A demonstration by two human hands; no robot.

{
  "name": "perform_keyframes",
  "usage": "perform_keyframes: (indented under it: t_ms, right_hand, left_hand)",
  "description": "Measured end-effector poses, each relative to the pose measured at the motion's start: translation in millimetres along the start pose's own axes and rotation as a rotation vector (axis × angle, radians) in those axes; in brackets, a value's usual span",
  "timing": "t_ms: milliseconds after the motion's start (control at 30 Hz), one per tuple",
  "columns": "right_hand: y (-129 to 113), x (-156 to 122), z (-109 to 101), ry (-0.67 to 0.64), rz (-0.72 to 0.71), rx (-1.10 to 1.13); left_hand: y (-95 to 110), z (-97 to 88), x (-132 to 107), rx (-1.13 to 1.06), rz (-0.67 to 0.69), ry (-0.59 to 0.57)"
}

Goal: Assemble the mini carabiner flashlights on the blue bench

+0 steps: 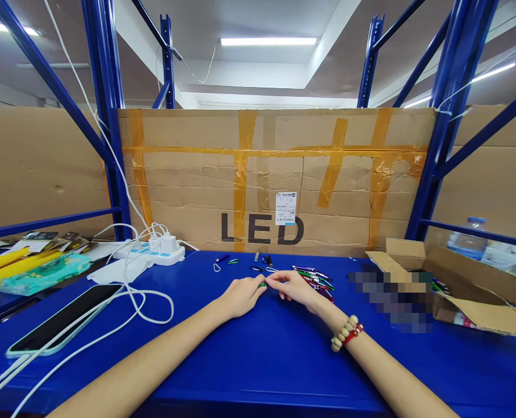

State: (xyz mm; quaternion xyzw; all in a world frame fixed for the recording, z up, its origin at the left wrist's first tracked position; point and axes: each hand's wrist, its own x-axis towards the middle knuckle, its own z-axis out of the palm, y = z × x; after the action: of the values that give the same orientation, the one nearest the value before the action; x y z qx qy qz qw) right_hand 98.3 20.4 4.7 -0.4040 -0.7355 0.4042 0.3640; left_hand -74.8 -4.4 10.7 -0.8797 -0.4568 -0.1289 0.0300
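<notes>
My left hand [241, 295] is closed at the middle of the blue tabletop, its fingertips pinching a small green metallic piece [262, 284] that is mostly hidden. Close beside it, my right hand [296, 288] has thumb and forefinger pinched together at the same spot; whether it grips part of the green piece I cannot make out. Just behind the hands lie a black carabiner clip [256, 268], a grey cylinder [256, 256], a green carabiner [233, 261], a silver carabiner [216, 267] and a purple cylinder [222, 258]. Slim coloured metallic sticks [316, 273] are piled behind my right hand.
At left, a phone [66, 319] lies under white cables [153, 319] running from a power strip [166, 253]. An open cardboard box [479, 284] stands at right beside a blurred patch. A cardboard wall [188, 186] and blue rack posts [105, 116] close off the back.
</notes>
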Motion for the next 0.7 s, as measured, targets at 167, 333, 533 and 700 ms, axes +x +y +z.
perform_keyframes:
  t_ms: [167, 333, 533, 700]
  right_hand:
    - [0.1, -0.3, -0.4, -0.004, 0.000, 0.005]
    - [1.3, 0.4, -0.3, -0.005, 0.000, 0.006]
    - [0.8, -0.1, -0.5, -0.005, -0.002, 0.004]
    - [0.1, -0.9, -0.8, -0.010, 0.000, 0.008]
  left_hand:
    - [0.4, -0.5, -0.3, -0.001, 0.005, -0.001]
    - [0.8, -1.1, -0.4, -0.009, 0.007, -0.001]
    - [1.6, -1.4, -0.3, -0.015, 0.010, -0.002]
    - [1.5, -1.4, -0.1, -0.017, 0.002, -0.002]
